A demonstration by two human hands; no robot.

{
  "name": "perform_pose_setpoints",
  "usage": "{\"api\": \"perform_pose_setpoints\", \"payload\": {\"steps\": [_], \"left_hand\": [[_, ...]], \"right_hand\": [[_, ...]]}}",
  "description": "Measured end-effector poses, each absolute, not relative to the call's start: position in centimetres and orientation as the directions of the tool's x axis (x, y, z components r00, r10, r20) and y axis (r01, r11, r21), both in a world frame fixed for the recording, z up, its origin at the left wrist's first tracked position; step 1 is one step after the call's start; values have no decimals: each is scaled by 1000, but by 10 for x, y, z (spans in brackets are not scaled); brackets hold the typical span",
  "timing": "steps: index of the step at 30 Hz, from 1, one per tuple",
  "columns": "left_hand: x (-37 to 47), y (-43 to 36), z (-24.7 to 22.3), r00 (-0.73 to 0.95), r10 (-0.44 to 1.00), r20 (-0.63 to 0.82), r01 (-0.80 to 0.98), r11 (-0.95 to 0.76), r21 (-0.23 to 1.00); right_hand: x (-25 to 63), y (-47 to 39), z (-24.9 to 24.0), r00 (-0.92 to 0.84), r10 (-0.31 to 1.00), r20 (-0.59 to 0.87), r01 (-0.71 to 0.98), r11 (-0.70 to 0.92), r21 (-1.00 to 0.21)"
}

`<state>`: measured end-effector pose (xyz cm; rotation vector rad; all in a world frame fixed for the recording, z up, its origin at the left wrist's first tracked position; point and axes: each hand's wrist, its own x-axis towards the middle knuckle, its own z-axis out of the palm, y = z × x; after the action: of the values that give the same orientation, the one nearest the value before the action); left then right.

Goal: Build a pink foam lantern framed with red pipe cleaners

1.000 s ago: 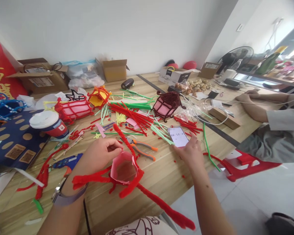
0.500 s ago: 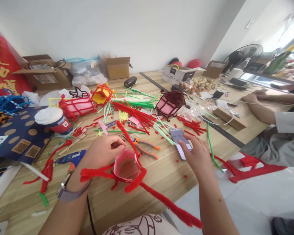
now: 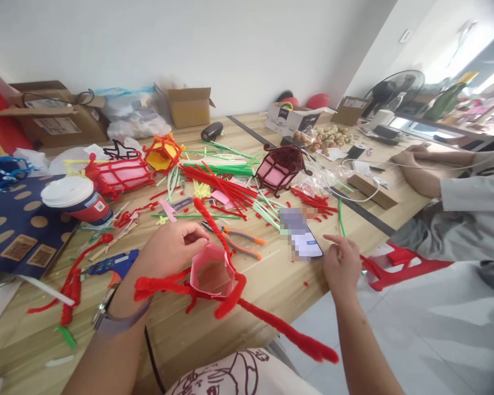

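Note:
My left hand (image 3: pixel 175 244) is closed, its fingertips pinching the upper rim of a small lantern frame (image 3: pixel 211 274). Pink paper lines its sides, and red pipe cleaners (image 3: pixel 288 332) stick out of it in several directions. Just right of the phone (image 3: pixel 307 241) hovers my right hand (image 3: pixel 342 263), holding nothing, with the index finger stretched and the others partly curled. The phone lies face up with its screen lit, part of it blurred. Orange-handled pliers (image 3: pixel 242 241) lie behind the lantern frame.
Bundles of red pipe cleaners (image 3: pixel 220 189) and finished lanterns (image 3: pixel 280 169) cover the middle. A lidded paper cup (image 3: pixel 80 200) and blue glue gun (image 3: pixel 113 266) stand at left. Another person's forearms (image 3: pixel 420 170) rest on the table at right. A red stool (image 3: pixel 411 271) is below.
My right hand has drawn back to the right, off the phone screen, and its fingers have curled apart from the index. My left hand still grips the lantern frame. The view has shifted slightly right.

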<state>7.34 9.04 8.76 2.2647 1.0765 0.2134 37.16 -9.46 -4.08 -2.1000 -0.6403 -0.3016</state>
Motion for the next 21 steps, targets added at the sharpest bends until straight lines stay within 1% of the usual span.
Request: {"api": "perform_pose_setpoints", "payload": {"steps": [3,6,9,17,21], "left_hand": [[73,91,87,657,745,-115,651,-483,585],[72,92,86,647,752,-127,669,-480,568],[72,92,85,643,755,-127,674,-480,561],[75,90,87,649,747,-147,677,-479,559],[72,90,87,657,746,-113,657,-492,571]], "right_hand": [[378,-96,-62,867,306,394,497,-471,-729],[381,-97,-65,879,305,366,473,-460,-752],[380,-98,-63,878,333,344,468,-442,-765],[380,-97,-62,837,454,306,505,-423,-753],[376,-99,-63,870,381,314,472,-456,-755]]}}
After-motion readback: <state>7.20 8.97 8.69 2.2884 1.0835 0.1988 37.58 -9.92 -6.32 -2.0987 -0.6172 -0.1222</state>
